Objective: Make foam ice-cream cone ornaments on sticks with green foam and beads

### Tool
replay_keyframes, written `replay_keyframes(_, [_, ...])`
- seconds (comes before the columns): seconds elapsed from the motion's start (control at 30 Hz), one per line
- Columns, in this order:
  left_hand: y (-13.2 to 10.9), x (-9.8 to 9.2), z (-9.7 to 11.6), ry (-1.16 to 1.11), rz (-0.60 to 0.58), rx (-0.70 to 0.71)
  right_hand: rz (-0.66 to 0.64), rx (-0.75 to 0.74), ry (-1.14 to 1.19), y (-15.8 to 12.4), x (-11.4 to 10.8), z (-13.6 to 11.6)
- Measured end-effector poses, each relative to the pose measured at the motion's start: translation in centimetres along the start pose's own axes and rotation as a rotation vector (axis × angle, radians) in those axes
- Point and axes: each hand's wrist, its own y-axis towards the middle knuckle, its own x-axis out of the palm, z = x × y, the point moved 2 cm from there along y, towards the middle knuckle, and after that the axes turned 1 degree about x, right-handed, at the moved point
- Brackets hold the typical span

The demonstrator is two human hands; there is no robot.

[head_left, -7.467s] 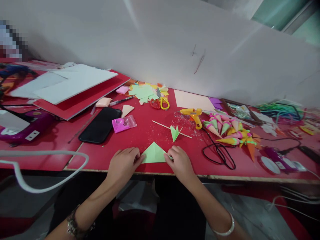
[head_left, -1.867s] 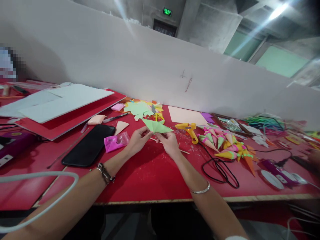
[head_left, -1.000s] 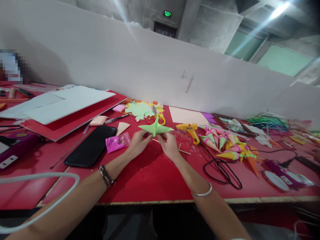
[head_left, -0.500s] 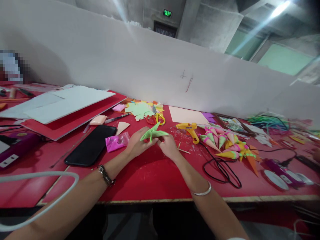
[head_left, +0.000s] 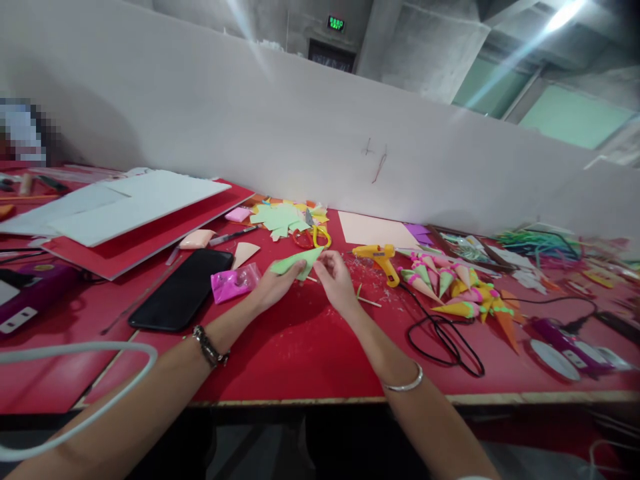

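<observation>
A light green folded paper piece (head_left: 299, 260) is held above the red table top, its pointed end toward the right. My left hand (head_left: 276, 285) grips it from below, thumb pressed on its near side. At the paper's right end, the bent fingers of my right hand (head_left: 339, 280) pinch its edge; the exact grip there is partly hidden. A thin wooden stick (head_left: 369, 302) with a small green tip beside it lies right of my right hand. Just behind the paper are scissors with yellow and red handles (head_left: 321, 237).
A yellow glue gun (head_left: 379, 254) with a black cord lies to the right, near several small paper cones (head_left: 443, 277). On the left are a black phone (head_left: 183, 291), a pink packet (head_left: 233, 284) and white boards (head_left: 145, 200). Green paper cutouts (head_left: 277, 219) lie behind; a white partition (head_left: 300, 133) stands at the back.
The green paper has turned from a spread, several-pointed shape to a flatter, folded-looking one. My right hand has raised its fingers to the paper's right end, and my left thumb now presses on it.
</observation>
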Motion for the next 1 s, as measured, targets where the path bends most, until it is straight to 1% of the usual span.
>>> replay_keyframes(0.1, [0.0, 0.2, 0.3, 0.023, -0.060, 0.044, -0.020, 0.045, 0.055, 0.2, -0.1, 0.1])
replay_keyframes(0.2, [-0.1, 0.2, 0.4, 0.006, -0.089, 0.072, -0.008, 0.027, 0.040, 0.3, -0.4, 0.3])
replay_keyframes(0.27, [-0.1, 0.3, 0.4, -0.018, -0.093, 0.064, 0.018, 0.020, 0.045, 0.3, -0.5, 0.5])
replay_keyframes(0.4, [-0.1, 0.3, 0.3, -0.054, -0.108, 0.015, 0.033, 0.073, 0.134, 0.3, -0.3, 1.0])
replay_keyframes(0.5, [-0.2, 0.4, 0.4, -0.105, -0.111, -0.014, 0.045, 0.094, 0.172, 0.2, -0.2, 1.0])
replay_keyframes(0.57, [-0.2, 0.5, 0.5, -0.161, -0.136, -0.013, 0.046, 0.101, 0.204, 0.2, -0.1, 0.8])
replay_keyframes(0.67, [-0.3, 0.6, 0.5, -0.238, -0.169, -0.020, 0.005, 0.115, 0.215, 0.1, 0.0, 0.6])
replay_keyframes(0.77, [-0.3, 0.7, 0.4, -0.271, -0.190, -0.026, -0.066, 0.128, 0.168, 0.0, 0.1, 0.5])
replay_keyframes(0.83, [-0.3, 0.7, 0.4, -0.263, -0.174, -0.012, -0.089, 0.136, 0.145, 0.0, 0.1, 0.6])
replay_keyframes(0.87, [-0.2, 0.6, 0.4, -0.250, -0.146, -0.004, -0.090, 0.140, 0.139, 0.0, 0.1, 0.7])
replay_keyframes(1.0, [0.0, 0.0, 0.4, -0.185, 0.009, 0.032, -0.104, 0.160, 0.117, 0.1, 0.2, 0.9])
